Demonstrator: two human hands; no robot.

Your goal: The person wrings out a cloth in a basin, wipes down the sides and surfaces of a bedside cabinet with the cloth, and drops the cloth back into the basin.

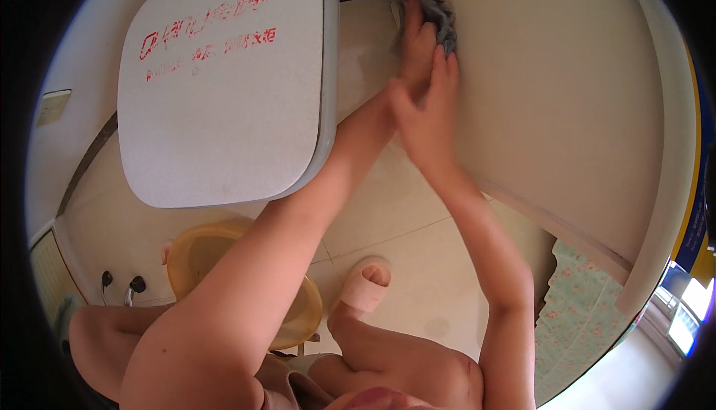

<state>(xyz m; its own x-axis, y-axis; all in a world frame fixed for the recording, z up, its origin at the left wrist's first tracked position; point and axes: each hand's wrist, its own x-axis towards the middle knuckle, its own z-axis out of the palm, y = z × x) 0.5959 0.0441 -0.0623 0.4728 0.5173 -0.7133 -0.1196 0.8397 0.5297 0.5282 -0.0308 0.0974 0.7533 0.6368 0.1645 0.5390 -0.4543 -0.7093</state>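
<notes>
A crumpled grey cloth (440, 16) is pressed against the upper left edge of a large cream panel (552, 89). My left hand (419, 46) reaches far forward and grips this cloth, its fingers partly buried in the folds. Just below, my right hand (429, 120) lies along the panel's edge with fingers stretched out. Its fingertips come up to the cloth's lower end, and its thumb lies by my left wrist. Nothing shows in the right hand.
A white, rounded-square top with worn red print (224, 126) stands left of my left forearm. Under that arm sits a yellow basin (302, 317). A pink slipper (363, 290) is on my foot on the tiled floor. Green floral fabric (578, 302) hangs below the panel, right of my right arm.
</notes>
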